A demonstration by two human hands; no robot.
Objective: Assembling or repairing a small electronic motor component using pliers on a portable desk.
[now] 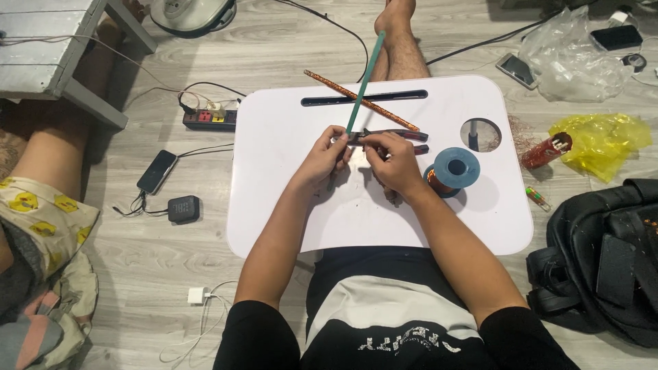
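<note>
My left hand point(323, 159) grips a long green rod point(366, 75) near its lower end; the rod slants up and away over the white lap table point(288, 123). My right hand point(391, 161) is closed on pliers with dark red handles point(411, 136), whose jaws meet the rod between my hands. An orange patterned rod point(346, 92) lies diagonally on the table behind the green one. A blue spool of copper wire point(452, 170) stands just right of my right hand.
A power strip point(209, 118), phone point(157, 171) and small black device point(184, 209) lie on the floor at left. Another person's leg point(41, 157) is at far left. A black bag point(603, 253), yellow plastic bag point(606, 137), clear bag point(572, 58) and phone point(516, 68) are at right.
</note>
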